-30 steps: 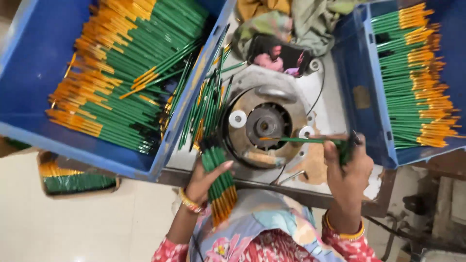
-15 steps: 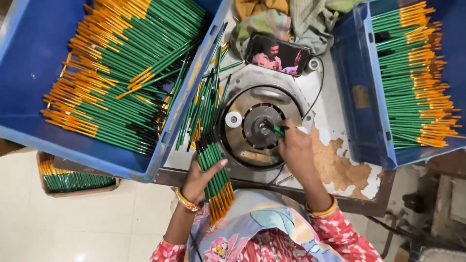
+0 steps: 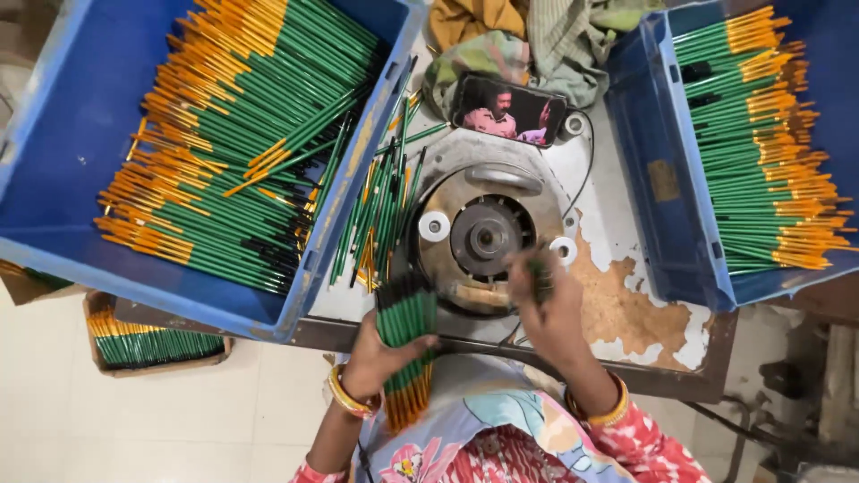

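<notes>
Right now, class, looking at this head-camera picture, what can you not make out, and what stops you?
- Right hand: motion blur hides how many pencils it holds.
- Bundle of pencils in the left hand: the fingers cover its middle.
- Left crate: the top and left frame edges cut it off.
- Right crate: the right edge cuts it off.
- Box on the floor: the left crate hides its top.

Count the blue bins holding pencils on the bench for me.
2. One blue bin sits at the left, full of green pencils; the other blue bin sits at the right edge, partly cut off. More may lie outside the view.
</notes>
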